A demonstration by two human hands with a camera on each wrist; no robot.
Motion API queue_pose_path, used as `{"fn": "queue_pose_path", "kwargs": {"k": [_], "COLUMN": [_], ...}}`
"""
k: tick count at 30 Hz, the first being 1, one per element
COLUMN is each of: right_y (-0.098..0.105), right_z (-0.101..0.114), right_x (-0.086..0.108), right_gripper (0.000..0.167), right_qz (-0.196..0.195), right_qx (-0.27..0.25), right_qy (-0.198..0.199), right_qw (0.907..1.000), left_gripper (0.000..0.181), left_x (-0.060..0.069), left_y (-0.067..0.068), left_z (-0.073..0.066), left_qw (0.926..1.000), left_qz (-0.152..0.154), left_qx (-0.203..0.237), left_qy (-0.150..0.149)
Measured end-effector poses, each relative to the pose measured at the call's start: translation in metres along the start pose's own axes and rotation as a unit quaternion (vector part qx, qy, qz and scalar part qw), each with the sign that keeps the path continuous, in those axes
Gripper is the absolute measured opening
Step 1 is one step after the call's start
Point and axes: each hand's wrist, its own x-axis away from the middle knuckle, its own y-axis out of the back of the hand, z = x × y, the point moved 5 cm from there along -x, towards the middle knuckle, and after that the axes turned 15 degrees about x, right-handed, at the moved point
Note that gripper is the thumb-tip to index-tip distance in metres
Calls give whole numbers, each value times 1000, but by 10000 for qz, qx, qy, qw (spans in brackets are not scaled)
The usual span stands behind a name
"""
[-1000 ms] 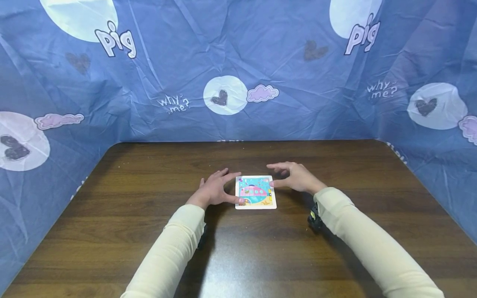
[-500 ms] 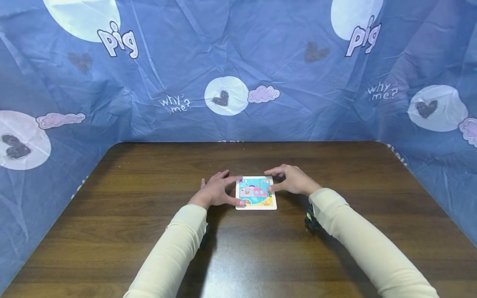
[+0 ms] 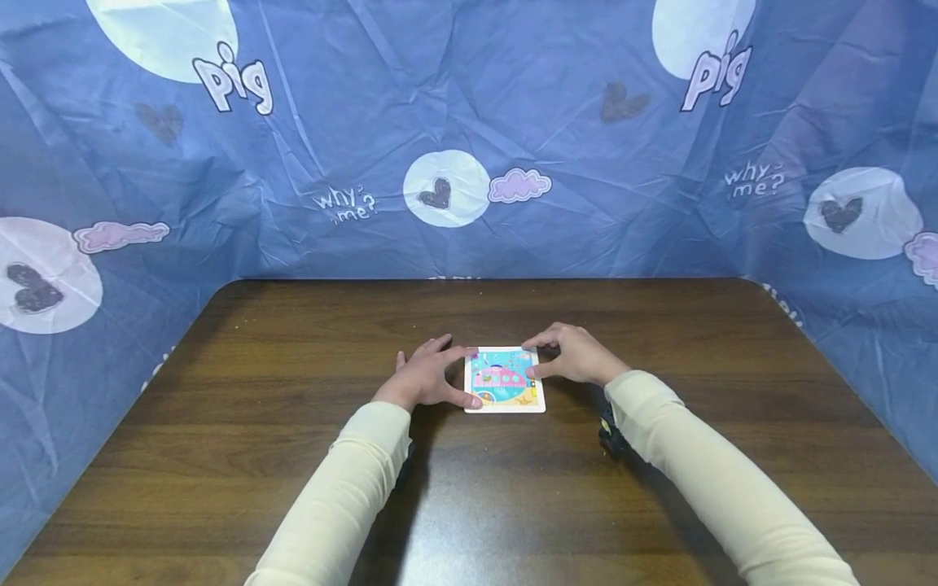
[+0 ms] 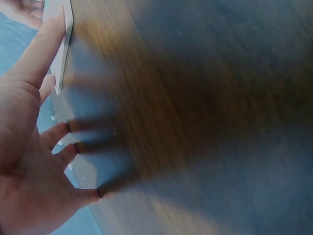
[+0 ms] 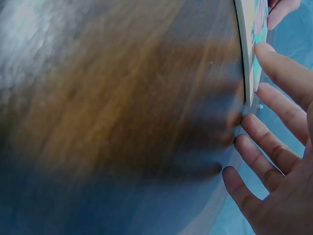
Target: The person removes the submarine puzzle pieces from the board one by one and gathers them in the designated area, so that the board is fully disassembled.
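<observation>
Left hand's grip (image 3: 423, 376) spread wide, thumb and index at the left-hand corners of the picture board (image 3: 506, 382), which lies flat on the tabletop (image 3: 220, 423); uneven thumb pressure could swivel it. Right hand's grip (image 3: 577, 356) narrower, thumb at the right margin, index by the far corner; such shallow contact might slip under load.

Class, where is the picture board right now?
In the head view, the picture board lies on the table, slightly below and right of the image's centre, between the left hand and right hand.
</observation>
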Motion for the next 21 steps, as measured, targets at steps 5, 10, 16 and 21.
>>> {"fn": "queue_pose_path", "kwargs": {"k": [5, 10, 16, 21], "right_y": [0, 1, 1, 1], "right_z": [2, 3, 3, 3], "right_x": [-1, -1, -2, -3], "right_gripper": [45, 44, 42, 38], "right_qz": [-46, -16, -14, -257], "right_qx": [59, 78, 29, -131], "right_qy": [2, -112, -226, -182], "right_qw": [10000, 9999, 9997, 9994], "left_gripper": [87, 87, 87, 87], "left_x": [-1, -2, -3, -2], "left_y": [0, -1, -1, 0], "left_z": [1, 1, 0, -2], "left_qw": [10000, 9999, 9998, 9997], "left_qz": [38, 55, 80, 113], "left_qx": [-56, -77, -59, -35], "left_qy": [57, 76, 155, 217]}}
